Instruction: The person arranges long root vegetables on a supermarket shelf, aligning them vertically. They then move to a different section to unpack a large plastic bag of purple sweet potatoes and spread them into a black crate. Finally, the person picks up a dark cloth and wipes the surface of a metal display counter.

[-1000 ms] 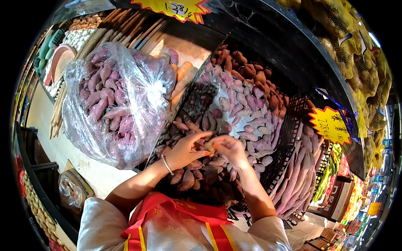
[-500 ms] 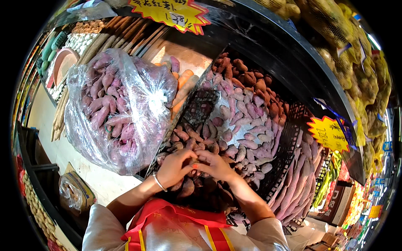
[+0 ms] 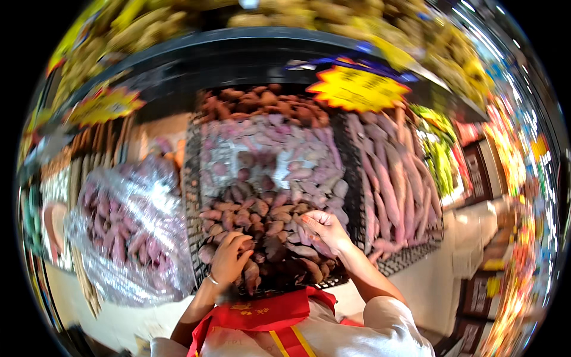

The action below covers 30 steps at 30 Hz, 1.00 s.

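Hands parted from each other: left hand (image 3: 231, 262) at the black crate's (image 3: 193, 223) near-left, fingers curled over sweet potatoes (image 3: 260, 208) inside it; right hand (image 3: 327, 232) nearer its right wall, fingers bunched. Grip: could not tell. Each now reached separately.

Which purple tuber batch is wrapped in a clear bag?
The leftmost batch, left of the left hand: it sits inside a clear bag, while the middle batch and right batch lie loose.
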Each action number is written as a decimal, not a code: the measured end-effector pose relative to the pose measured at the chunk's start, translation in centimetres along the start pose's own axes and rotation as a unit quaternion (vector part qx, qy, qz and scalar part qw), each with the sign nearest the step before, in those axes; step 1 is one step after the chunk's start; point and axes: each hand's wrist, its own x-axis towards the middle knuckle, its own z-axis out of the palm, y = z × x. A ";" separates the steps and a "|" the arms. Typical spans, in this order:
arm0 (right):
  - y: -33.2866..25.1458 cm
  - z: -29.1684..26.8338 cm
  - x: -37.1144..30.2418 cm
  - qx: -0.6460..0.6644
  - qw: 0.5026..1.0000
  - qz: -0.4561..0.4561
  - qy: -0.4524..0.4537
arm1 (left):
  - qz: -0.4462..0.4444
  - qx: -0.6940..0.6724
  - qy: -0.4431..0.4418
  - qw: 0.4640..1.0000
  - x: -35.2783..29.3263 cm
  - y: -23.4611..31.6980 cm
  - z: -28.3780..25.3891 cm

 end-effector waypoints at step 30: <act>34.0 -5.3 -25.5 0.610 0.580 -0.003 0.540 | 0.204 0.213 -0.083 0.952 1.4 -2.0 1.4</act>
